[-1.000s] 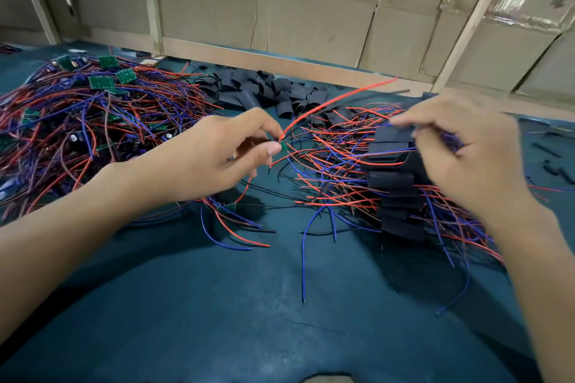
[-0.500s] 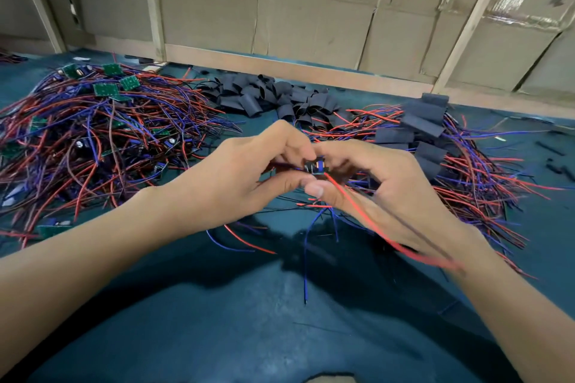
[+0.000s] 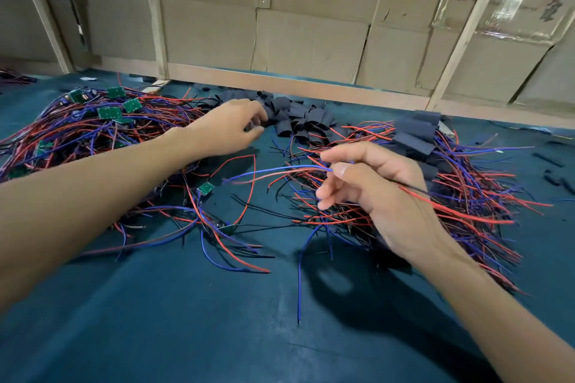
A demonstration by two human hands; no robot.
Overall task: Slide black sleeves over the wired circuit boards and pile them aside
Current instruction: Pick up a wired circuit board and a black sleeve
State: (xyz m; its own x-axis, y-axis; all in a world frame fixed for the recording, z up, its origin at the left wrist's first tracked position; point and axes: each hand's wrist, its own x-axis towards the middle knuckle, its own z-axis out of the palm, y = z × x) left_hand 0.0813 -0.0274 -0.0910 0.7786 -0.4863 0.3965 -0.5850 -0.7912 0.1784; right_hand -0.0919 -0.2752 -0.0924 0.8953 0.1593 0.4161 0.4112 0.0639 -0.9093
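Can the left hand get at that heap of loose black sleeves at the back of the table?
Probably yes: the left hand is already at the near edge of the black sleeves, fingers curled toward one, with nothing between them.

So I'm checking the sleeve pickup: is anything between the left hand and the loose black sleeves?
Nothing visible. The left hand is already at the near edge of the loose black sleeves, fingertips among them.

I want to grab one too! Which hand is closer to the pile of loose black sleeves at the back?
Left. The left hand reaches the edge of the pile of loose black sleeves; the right hand is nearer the person, pinching wires.
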